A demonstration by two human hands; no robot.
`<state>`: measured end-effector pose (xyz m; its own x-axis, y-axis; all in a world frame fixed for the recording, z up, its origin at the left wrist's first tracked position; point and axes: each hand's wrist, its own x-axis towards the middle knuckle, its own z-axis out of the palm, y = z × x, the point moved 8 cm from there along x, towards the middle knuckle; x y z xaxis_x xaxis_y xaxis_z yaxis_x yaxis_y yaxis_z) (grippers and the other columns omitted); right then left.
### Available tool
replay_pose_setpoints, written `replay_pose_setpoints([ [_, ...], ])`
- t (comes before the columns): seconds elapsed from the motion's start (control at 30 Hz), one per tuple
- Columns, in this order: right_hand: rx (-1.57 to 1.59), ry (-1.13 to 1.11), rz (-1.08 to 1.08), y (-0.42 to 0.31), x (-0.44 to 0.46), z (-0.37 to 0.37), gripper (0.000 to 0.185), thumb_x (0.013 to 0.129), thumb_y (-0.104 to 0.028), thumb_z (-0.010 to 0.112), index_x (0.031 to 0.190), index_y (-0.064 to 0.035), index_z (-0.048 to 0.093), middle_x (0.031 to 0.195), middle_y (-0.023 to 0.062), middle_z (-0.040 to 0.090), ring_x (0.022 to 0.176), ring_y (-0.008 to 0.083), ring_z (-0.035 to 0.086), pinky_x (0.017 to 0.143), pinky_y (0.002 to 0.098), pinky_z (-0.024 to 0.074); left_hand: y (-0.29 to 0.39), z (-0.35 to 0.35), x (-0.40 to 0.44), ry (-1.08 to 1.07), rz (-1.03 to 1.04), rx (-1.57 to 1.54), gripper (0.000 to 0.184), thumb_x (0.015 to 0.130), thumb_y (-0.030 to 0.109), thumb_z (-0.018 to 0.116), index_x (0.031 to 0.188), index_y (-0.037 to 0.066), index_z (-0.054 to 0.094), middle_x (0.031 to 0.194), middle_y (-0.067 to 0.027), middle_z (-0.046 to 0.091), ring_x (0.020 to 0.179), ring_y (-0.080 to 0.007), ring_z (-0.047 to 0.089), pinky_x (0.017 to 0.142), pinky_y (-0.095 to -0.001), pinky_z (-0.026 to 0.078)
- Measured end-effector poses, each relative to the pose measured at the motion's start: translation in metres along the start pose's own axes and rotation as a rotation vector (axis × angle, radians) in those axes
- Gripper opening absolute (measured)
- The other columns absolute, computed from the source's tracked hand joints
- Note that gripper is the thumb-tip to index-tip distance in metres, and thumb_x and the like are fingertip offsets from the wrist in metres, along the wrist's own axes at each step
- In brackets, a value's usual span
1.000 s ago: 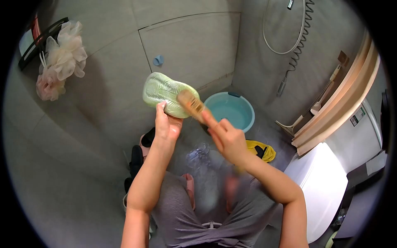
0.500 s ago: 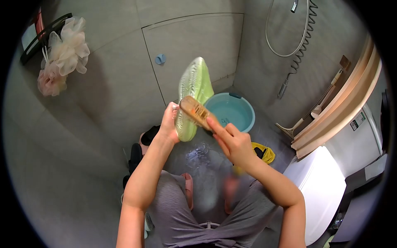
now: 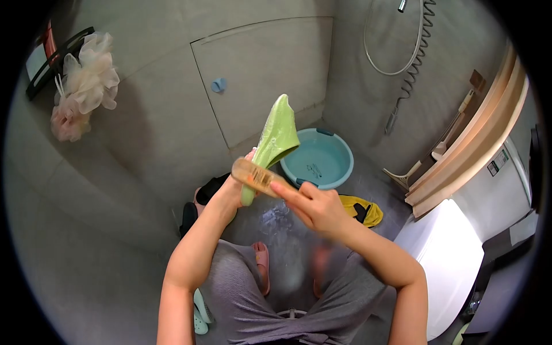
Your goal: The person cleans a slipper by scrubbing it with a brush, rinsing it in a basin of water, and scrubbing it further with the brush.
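Note:
A light green slide slipper (image 3: 278, 131) is tilted up in front of me, streaked with whitish suds. My left hand (image 3: 234, 188) is closed around its lower part, with most of the fingers hidden behind the slipper and a brush. The wooden-backed brush (image 3: 253, 174) lies across the slipper's lower portion, its bristles out of sight. Gripping the brush by its handle end is my right hand (image 3: 317, 208), index finger stretched along the wood. Just beyond the slipper, a blue-green basin (image 3: 348, 175) stands on the floor.
Foamy water (image 3: 275, 217) wets the grey floor. A yellow and black cloth (image 3: 368, 214) lies to the right, near the white toilet (image 3: 440, 264). Dark slippers (image 3: 190, 215) and mint clogs (image 3: 201, 322) sit at left. A shower hose (image 3: 424, 43) hangs on the wall.
The slipper has turned from its ridged sole side to its smooth green upper and opening. The brush and my right hand have moved slightly left and down.

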<state>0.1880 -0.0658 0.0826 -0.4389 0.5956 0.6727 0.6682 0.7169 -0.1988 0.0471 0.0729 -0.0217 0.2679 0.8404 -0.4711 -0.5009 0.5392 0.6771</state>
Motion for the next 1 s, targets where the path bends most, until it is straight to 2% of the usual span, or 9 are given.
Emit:
replay_pose_setpoints([
  [0.07, -0.059, 0.125, 0.095, 0.028, 0.005, -0.006, 0.059, 0.085, -0.009, 0.071, 0.141, -0.0219, 0.058, 0.072, 0.0078, 0.051, 0.055, 0.0236, 0.053, 0.052, 0.037, 0.0469, -0.005, -0.008, 0.012, -0.306, 0.004, 0.348, 0.052, 0.098, 0.063, 0.049, 0.094, 0.012, 0.061, 0.07, -0.0051, 0.059, 0.053, -0.0146, 0.056, 0.045, -0.029, 0.046],
  [0.2, -0.112, 0.211, 0.17, 0.042, 0.0, -0.017, 0.06, 0.085, -0.009, 0.072, 0.142, -0.0218, 0.058, 0.072, 0.008, 0.051, 0.055, 0.0238, 0.054, 0.052, 0.0373, 0.0472, -0.001, 0.008, -0.008, -0.132, 0.062, 0.549, 0.057, 0.096, 0.07, 0.045, 0.095, 0.015, 0.059, 0.067, -0.0057, 0.055, 0.051, -0.0163, 0.052, 0.044, -0.03, 0.039],
  [0.33, -0.101, 0.068, 0.058, 0.022, 0.001, -0.006, 0.059, 0.086, -0.008, 0.071, 0.142, -0.0214, 0.057, 0.072, 0.0084, 0.051, 0.055, 0.0237, 0.054, 0.052, 0.0374, 0.0469, -0.002, 0.004, -0.003, -0.261, 0.094, 0.61, 0.056, 0.096, 0.069, 0.047, 0.092, 0.014, 0.058, 0.068, -0.0057, 0.056, 0.048, -0.0164, 0.05, 0.043, -0.0289, 0.037],
  [0.4, -0.135, 0.151, 0.091, 0.045, 0.005, -0.011, 0.059, 0.087, -0.008, 0.07, 0.143, -0.022, 0.057, 0.071, 0.0082, 0.05, 0.055, 0.0233, 0.053, 0.051, 0.0372, 0.0466, -0.003, 0.0, -0.003, -0.238, 0.044, 0.544, 0.051, 0.099, 0.062, 0.048, 0.097, 0.013, 0.063, 0.07, -0.0028, 0.058, 0.052, -0.0131, 0.052, 0.045, -0.0271, 0.039],
  [0.5, -0.15, 0.302, 0.247, 0.075, -0.002, -0.026, 0.057, 0.09, -0.016, 0.069, 0.144, -0.0291, 0.054, 0.07, 0.006, 0.05, 0.052, 0.0238, 0.054, 0.048, 0.0378, 0.0475, 0.004, 0.004, -0.003, -0.18, 0.12, 0.621, 0.058, 0.104, 0.053, 0.046, 0.126, 0.003, 0.063, 0.106, -0.0055, 0.068, 0.087, -0.0118, 0.063, 0.075, -0.0289, 0.053],
  [0.63, -0.088, -0.001, 0.052, 0.027, -0.003, 0.002, 0.06, 0.088, -0.011, 0.07, 0.144, -0.0253, 0.055, 0.072, 0.0084, 0.051, 0.057, 0.0261, 0.054, 0.052, 0.0368, 0.0482, 0.005, 0.008, -0.001, -0.214, 0.216, 0.474, 0.049, 0.104, 0.05, 0.049, 0.115, 0.007, 0.068, 0.091, -0.0001, 0.068, 0.076, -0.0066, 0.062, 0.062, -0.0261, 0.051],
  [0.8, -0.194, 0.189, 0.198, 0.067, 0.001, -0.015, 0.057, 0.091, -0.017, 0.068, 0.145, -0.0273, 0.053, 0.071, 0.0067, 0.053, 0.054, 0.0264, 0.057, 0.049, 0.0385, 0.0488, 0.013, 0.0, -0.007, -0.165, 0.215, 0.543, 0.046, 0.105, 0.045, 0.05, 0.115, 0.004, 0.067, 0.09, -0.0024, 0.069, 0.071, -0.0095, 0.064, 0.061, -0.029, 0.054],
  [0.87, -0.143, 0.211, 0.211, 0.064, -0.005, -0.015, 0.056, 0.09, -0.017, 0.069, 0.144, -0.0259, 0.054, 0.071, 0.007, 0.054, 0.054, 0.0268, 0.057, 0.049, 0.0389, 0.0485, 0.012, -0.005, 0.002, -0.151, 0.229, 0.547, 0.049, 0.103, 0.043, 0.055, 0.123, -0.001, 0.065, 0.106, -0.0063, 0.07, 0.089, -0.0118, 0.066, 0.076, -0.0283, 0.053],
  [1.0, -0.179, 0.02, 0.041, 0.037, -0.002, 0.006, 0.06, 0.088, -0.017, 0.07, 0.144, -0.0294, 0.053, 0.071, 0.007, 0.053, 0.052, 0.0269, 0.055, 0.048, 0.0396, 0.0485, 0.014, -0.007, 0.002, -0.178, 0.293, 0.499, 0.048, 0.103, 0.041, 0.055, 0.124, -0.002, 0.064, 0.103, -0.0055, 0.071, 0.086, -0.011, 0.066, 0.075, -0.0271, 0.053],
])
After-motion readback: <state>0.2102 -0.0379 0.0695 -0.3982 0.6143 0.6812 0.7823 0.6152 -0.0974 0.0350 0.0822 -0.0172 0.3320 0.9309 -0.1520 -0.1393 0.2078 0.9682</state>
